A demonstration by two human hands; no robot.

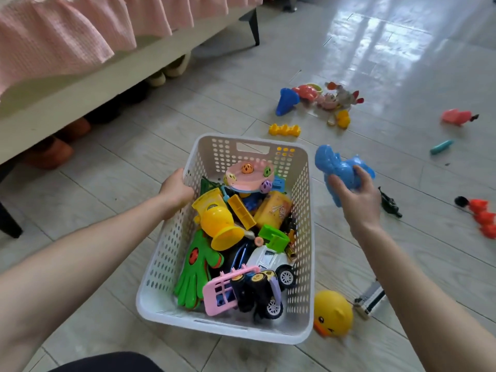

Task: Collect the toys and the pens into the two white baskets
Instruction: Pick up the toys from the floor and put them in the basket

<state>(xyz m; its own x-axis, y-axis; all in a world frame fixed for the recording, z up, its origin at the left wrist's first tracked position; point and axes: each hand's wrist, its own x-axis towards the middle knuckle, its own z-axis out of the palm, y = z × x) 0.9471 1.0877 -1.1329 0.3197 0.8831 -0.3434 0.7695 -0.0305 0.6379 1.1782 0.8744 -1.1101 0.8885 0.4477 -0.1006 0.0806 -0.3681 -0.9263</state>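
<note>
We steady the white basket [306, 237] by its rim with our left hand [175, 190] while our right hand [357, 196] grips a blue toy [336, 167] just beside it — next, we judge, carry it over the wall and let go.

Single head-worn wide-angle camera, tilted forward and down.
I'm looking from close above: the white basket [214, 331] fills the centre at arm's reach, left hand [175, 191] on its rim, right hand [359, 202] with a blue toy [335, 167] beside it, floor [268, 63] stretching away, bed frame [80, 103] upper left.

A pink frilled bedcover [67, 36] hangs over a pale bed frame [80, 99] (slippers [173, 67] beneath) on grey tiles [120, 162].
</note>
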